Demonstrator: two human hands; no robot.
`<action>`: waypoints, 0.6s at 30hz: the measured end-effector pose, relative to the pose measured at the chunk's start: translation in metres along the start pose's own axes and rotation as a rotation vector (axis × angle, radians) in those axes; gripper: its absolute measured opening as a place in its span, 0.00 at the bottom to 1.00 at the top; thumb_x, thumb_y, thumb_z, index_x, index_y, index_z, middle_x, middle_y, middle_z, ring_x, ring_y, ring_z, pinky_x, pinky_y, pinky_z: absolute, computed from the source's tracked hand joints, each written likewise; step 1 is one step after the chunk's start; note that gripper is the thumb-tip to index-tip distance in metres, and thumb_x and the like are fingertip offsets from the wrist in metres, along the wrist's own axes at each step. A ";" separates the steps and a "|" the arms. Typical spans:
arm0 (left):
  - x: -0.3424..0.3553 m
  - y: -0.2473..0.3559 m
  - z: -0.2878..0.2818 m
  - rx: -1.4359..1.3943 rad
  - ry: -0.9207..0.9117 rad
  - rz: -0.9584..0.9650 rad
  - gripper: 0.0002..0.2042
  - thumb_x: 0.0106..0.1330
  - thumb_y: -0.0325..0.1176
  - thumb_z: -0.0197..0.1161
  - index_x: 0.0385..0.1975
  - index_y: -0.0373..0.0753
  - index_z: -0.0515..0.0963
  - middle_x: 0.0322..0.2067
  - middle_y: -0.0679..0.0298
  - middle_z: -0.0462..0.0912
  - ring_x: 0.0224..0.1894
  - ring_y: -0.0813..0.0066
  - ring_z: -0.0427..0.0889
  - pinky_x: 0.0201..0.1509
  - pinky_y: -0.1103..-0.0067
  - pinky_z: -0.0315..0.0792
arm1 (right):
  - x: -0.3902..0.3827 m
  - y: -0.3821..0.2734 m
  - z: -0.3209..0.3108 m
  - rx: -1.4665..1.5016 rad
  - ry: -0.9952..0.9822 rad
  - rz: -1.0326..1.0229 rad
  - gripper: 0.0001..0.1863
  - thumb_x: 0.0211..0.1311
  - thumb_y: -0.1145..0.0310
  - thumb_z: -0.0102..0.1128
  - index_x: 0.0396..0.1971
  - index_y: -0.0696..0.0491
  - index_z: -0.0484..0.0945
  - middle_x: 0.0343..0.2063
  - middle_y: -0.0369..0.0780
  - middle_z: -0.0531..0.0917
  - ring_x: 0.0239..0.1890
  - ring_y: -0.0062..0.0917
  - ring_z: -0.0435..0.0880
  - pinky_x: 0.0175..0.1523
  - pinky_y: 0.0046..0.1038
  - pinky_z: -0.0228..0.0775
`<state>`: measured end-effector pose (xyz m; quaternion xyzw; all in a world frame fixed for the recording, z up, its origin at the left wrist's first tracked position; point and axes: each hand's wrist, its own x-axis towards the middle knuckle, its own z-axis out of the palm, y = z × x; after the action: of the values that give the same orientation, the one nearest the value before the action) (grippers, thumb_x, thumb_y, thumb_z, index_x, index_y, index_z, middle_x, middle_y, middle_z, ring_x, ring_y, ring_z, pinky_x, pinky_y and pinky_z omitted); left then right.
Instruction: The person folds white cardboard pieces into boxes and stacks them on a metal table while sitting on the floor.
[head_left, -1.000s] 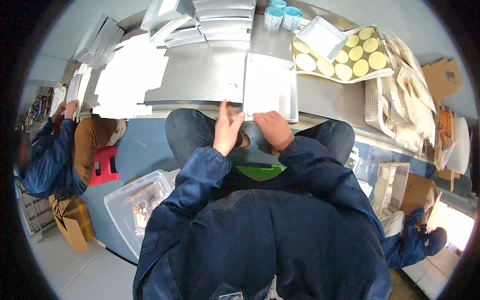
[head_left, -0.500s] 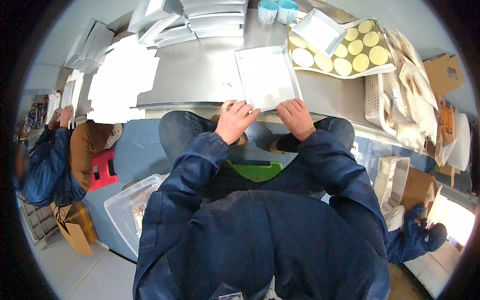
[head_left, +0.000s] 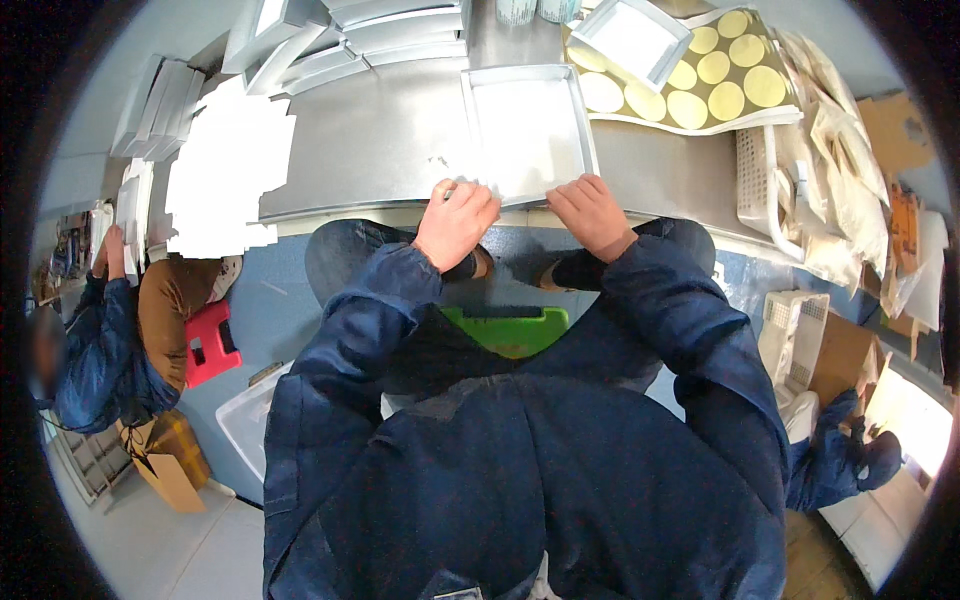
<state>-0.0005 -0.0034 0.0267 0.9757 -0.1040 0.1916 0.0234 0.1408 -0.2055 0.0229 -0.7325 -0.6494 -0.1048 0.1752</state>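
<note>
A shallow white cardboard box tray [head_left: 530, 130] lies on the steel table in front of me, its inside facing up and its near edge at the table's front edge. My left hand [head_left: 457, 222] is closed with bent fingers at the tray's near left corner. At the near right corner, my right hand [head_left: 592, 215] has its fingers curled over the wall. Both thumbs are partly hidden, and so is part of the near wall between the hands.
Flat white cardboard blanks [head_left: 225, 165] lie at the left, with stacked folded boxes [head_left: 395, 40] behind. To the right are a smaller box tray [head_left: 632, 42], a sheet of round yellow stickers [head_left: 715, 75] and a white basket [head_left: 757, 180]. Co-workers sit at far left [head_left: 95, 340] and lower right [head_left: 845, 455].
The view has shifted slightly. My left hand has moved a little outward to the tray's left corner, and my right hand's fingers now curl more tightly over the right corner.
</note>
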 end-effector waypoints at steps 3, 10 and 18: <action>0.001 -0.004 0.005 0.015 -0.066 0.006 0.10 0.51 0.35 0.60 0.35 0.44 0.75 0.33 0.71 0.72 0.42 0.74 0.70 0.48 0.70 0.61 | -0.006 0.005 0.009 -0.045 0.009 -0.027 0.12 0.50 0.72 0.52 0.38 0.55 0.72 0.31 0.38 0.75 0.37 0.28 0.75 0.50 0.31 0.65; 0.011 -0.012 0.004 0.011 -0.101 0.026 0.08 0.52 0.34 0.58 0.32 0.44 0.75 0.30 0.70 0.70 0.41 0.73 0.70 0.47 0.72 0.62 | -0.002 0.006 0.009 0.002 -0.140 0.015 0.10 0.53 0.71 0.55 0.36 0.55 0.71 0.27 0.38 0.75 0.33 0.29 0.75 0.43 0.29 0.65; 0.024 0.000 0.002 0.045 -0.096 0.005 0.08 0.51 0.33 0.55 0.32 0.45 0.76 0.32 0.71 0.71 0.43 0.74 0.70 0.54 0.68 0.59 | 0.005 0.012 0.006 0.033 -0.210 -0.026 0.05 0.52 0.71 0.50 0.30 0.52 0.69 0.23 0.37 0.74 0.30 0.28 0.76 0.42 0.28 0.65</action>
<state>0.0223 -0.0079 0.0335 0.9838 -0.1029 0.1469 -0.0039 0.1526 -0.1996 0.0182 -0.7280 -0.6753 -0.0188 0.1170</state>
